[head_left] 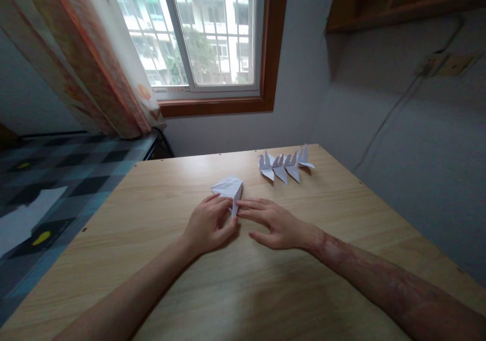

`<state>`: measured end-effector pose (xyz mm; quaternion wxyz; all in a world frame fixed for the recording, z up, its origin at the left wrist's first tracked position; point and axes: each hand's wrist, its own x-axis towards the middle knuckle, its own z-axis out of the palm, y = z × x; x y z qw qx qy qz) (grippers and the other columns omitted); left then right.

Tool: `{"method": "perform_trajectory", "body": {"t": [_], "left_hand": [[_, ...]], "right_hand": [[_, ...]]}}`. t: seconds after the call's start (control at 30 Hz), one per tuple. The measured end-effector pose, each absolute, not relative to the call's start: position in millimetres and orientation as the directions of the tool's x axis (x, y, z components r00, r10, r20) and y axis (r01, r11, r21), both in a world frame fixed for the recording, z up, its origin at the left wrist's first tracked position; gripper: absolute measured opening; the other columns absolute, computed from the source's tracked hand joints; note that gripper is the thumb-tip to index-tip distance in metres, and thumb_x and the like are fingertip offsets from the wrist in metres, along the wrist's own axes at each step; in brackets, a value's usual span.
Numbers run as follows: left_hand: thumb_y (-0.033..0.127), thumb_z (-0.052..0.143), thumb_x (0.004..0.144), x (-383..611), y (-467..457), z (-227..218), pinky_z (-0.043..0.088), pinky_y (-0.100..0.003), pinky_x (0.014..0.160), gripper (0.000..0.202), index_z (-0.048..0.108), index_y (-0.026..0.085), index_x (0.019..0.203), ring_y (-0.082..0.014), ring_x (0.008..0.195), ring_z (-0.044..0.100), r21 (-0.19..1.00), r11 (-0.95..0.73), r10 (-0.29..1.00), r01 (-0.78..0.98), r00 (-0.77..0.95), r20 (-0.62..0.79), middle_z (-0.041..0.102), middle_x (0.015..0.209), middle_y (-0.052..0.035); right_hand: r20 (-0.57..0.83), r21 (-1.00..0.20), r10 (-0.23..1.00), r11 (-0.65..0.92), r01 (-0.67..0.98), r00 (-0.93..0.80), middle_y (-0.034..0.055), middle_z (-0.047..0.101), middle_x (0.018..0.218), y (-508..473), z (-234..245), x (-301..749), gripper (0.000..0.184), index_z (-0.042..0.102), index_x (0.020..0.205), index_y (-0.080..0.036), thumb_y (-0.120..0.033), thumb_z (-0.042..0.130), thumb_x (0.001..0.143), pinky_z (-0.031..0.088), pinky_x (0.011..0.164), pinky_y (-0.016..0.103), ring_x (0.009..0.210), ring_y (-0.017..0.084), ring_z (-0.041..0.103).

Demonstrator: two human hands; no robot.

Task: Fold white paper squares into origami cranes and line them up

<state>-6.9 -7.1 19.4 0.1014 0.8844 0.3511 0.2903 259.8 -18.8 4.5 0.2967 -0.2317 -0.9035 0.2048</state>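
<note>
A partly folded sheet of white paper lies on the wooden table in front of me, with creases and a narrow upright flap along its right side. My left hand is closed on its near left part, thumb and fingers pinching the lower tip. From the right, my right hand reaches in with its fingers stretched out; the fingertips touch the flap's right edge and the thumb is spread apart. Beyond the right hand, several white origami cranes stand in a row.
The light wooden table reaches towards the window. At the left stands a lower surface with a checked cloth, and white paper sheets lie on it. A curtain hangs at the left; a shelf juts out at upper right.
</note>
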Motion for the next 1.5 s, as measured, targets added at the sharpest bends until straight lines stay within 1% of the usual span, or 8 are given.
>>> {"method": "perform_trajectory", "body": {"t": [0.3, 0.57, 0.73, 0.87, 1.03, 1.17, 1.33, 1.5], "left_hand": [[0.036, 0.062, 0.107, -14.4, -3.0, 13.8, 0.053, -0.028, 0.076, 0.024, 0.077, 0.018, 0.102, -0.0197, 0.082, 0.072, 0.657, -0.613, 0.79, 0.44, 0.355, 0.5, 0.08, 0.093, -0.0047], [0.04, 0.059, 0.105, -21.0, -8.1, 8.9, 0.034, -0.028, 0.059, 0.041, 0.055, 0.02, 0.07, -0.0138, 0.061, 0.043, 0.834, -0.512, 0.855, 0.203, 0.212, 0.473, 0.044, 0.064, 0.0035], [0.042, 0.059, 0.104, -16.1, -1.6, 11.4, 0.032, -0.029, 0.06, 0.045, 0.049, 0.021, 0.066, -0.0141, 0.063, 0.04, 0.864, -0.439, 0.897, 0.246, 0.069, 0.436, 0.039, 0.065, 0.0036], [0.044, 0.062, 0.098, -13.0, 4.2, 16.8, 0.035, -0.029, 0.062, 0.043, 0.052, 0.021, 0.063, -0.0143, 0.064, 0.044, 0.854, -0.346, 0.928, 0.389, 0.011, 0.371, 0.043, 0.064, 0.0035], [0.039, 0.067, 0.089, -12.9, 9.3, 11.7, 0.043, -0.03, 0.064, 0.025, 0.063, 0.021, 0.072, -0.0179, 0.066, 0.058, 0.763, -0.27, 0.947, 0.587, 0.02, 0.32, 0.061, 0.07, 0.002], [0.024, 0.069, 0.082, -13.4, 11.7, 7.4, 0.055, -0.043, 0.092, 0.011, 0.071, 0.021, 0.093, -0.0287, 0.098, 0.071, 0.513, -0.448, 0.846, 0.732, 0.164, 0.507, 0.077, 0.1, -0.0066], [0.016, 0.058, 0.099, -11.1, 8.1, 5.8, 0.055, -0.048, 0.113, 0.032, 0.074, 0.025, 0.125, -0.0294, 0.13, 0.069, 0.335, -0.725, 0.679, 0.601, 0.548, 0.488, 0.074, 0.144, -0.0098], [0.019, 0.055, 0.105, -6.8, 1.3, 10.7, 0.058, -0.049, 0.109, 0.034, 0.075, 0.026, 0.131, -0.0291, 0.122, 0.074, 0.245, -0.815, 0.58, 0.526, 0.732, 0.358, 0.079, 0.139, -0.0089]], "right_hand": [[0.586, -0.557, 0.623, 0.774, 0.3, -0.518, 0.0133, 0.053, 0.171, -18.3, 0.3, 258.7, 0.067, 0.05, 0.165, -0.027, -0.025, 0.072, 0.101, 0.038, 0.136, 0.054, 0.16, 0.03, 0.049], [0.565, -0.753, 0.794, 0.607, 0.254, -0.223, 0.014, 0.043, 0.176, -12.8, -10.4, 262.5, 0.083, 0.037, 0.17, -0.029, -0.048, 0.078, 0.101, 0.033, 0.138, 0.057, 0.164, 0.033, 0.042], [0.53, -0.815, 0.84, 0.542, 0.204, -0.117, 0.0119, 0.066, 0.144, -7.2, -16.4, 262.1, 0.073, 0.049, 0.157, -0.027, -0.047, 0.083, 0.096, 0.044, 0.129, 0.054, 0.141, 0.031, 0.062], [0.496, -0.853, 0.866, 0.471, 0.226, 0.065, 0.0049, 0.068, 0.117, -2.0, -21.4, 259.9, 0.059, 0.058, 0.141, -0.028, -0.038, 0.085, 0.09, 0.057, 0.105, 0.043, 0.11, 0.025, 0.069], [0.459, -0.875, 0.871, 0.409, 0.259, 0.174, -0.0029, 0.06, 0.093, 3.5, -25.3, 258.5, 0.05, 0.059, 0.136, -0.027, -0.03, 0.079, 0.09, 0.054, 0.08, 0.031, 0.081, 0.017, 0.061], [0.394, -0.896, 0.907, 0.344, 0.28, 0.147, -0.0044, 0.058, 0.089, 4.9, -27.4, 258.0, 0.053, 0.058, 0.136, -0.025, -0.033, 0.08, 0.088, 0.049, 0.067, 0.028, 0.07, 0.015, 0.057], [0.316, -0.886, 0.942, 0.249, 0.391, 0.116, -0.0047, 0.061, 0.083, 1.4, -26.6, 257.9, 0.063, 0.056, 0.14, -0.025, -0.044, 0.084, 0.087, 0.048, 0.063, 0.028, 0.069, 0.018, 0.059], [0.295, -0.816, 0.953, 0.217, 0.536, 0.063, -0.0017, 0.066, 0.086, -0.9, -23.5, 258.1, 0.065, 0.058, 0.142, -0.022, -0.042, 0.084, 0.086, 0.054, 0.072, 0.033, 0.073, 0.02, 0.063]]}}
